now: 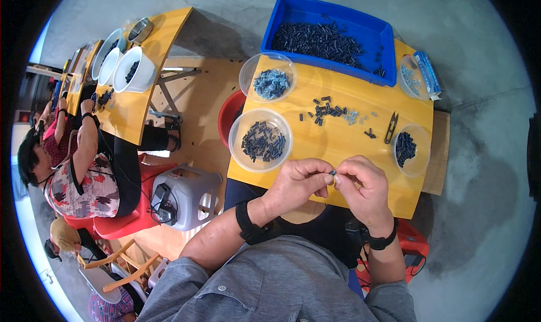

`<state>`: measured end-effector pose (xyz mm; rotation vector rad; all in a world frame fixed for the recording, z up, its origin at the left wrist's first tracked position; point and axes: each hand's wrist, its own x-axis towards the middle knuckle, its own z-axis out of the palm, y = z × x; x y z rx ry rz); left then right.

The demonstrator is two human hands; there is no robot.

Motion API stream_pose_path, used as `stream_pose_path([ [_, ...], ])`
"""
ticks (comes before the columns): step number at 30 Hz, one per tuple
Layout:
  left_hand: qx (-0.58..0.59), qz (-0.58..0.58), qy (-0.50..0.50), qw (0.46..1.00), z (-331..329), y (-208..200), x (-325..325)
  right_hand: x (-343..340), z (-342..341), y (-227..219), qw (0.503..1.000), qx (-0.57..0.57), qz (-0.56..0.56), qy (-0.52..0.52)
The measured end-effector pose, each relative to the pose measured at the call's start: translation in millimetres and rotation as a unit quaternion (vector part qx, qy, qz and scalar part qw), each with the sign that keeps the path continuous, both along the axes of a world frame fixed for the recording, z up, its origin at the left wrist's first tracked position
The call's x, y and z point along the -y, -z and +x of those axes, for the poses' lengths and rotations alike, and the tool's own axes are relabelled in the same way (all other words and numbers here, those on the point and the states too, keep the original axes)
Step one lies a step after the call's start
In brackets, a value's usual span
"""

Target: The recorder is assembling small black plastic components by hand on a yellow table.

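Observation:
Above the near edge of the yellow table (pixel 282 116), my left hand (pixel 304 180) and my right hand (pixel 363 186) meet fingertip to fingertip. Both pinch one small black plastic piece (pixel 332 173), mostly hidden by the fingers; a pale bit shows beside it. Left of them stands a clear bowl (pixel 233 139) of similar black pieces. Beyond lie loose black pieces (pixel 331 110) and tiny clear pieces (pixel 351 117). Thread snips (pixel 390 128) rest to the right, beside a smaller bowl (pixel 421 165) of black pieces.
A blue tray (pixel 327 68) of black pieces spans the far edge. Bowls of light-blue pieces stand far left (pixel 244 76) and far right, near a blue packet (pixel 428 75). A red bucket (pixel 226 110) sits left of the table. A co-worker (pixel 84 181) sits at another table (pixel 163 57).

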<state>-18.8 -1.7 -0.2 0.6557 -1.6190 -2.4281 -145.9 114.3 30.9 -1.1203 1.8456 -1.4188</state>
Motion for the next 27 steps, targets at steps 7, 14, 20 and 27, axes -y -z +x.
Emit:
stream_pose_path([
  [7,-0.018,0.011,0.003,1.000,2,2,-1,1,-4,-4,0.993,-0.100,-0.032,-0.047],
  [14,-0.005,0.026,0.013,1.000,1,0,2,2,-4,-5,0.989,-0.132,-0.030,-0.054],
  [20,-0.008,0.038,0.002,0.999,0,1,0,0,-1,0,0.991,-0.123,-0.026,-0.042],
  [27,0.064,0.066,0.027,0.995,9,17,-6,-6,8,14,0.993,-0.096,0.010,-0.071],
])
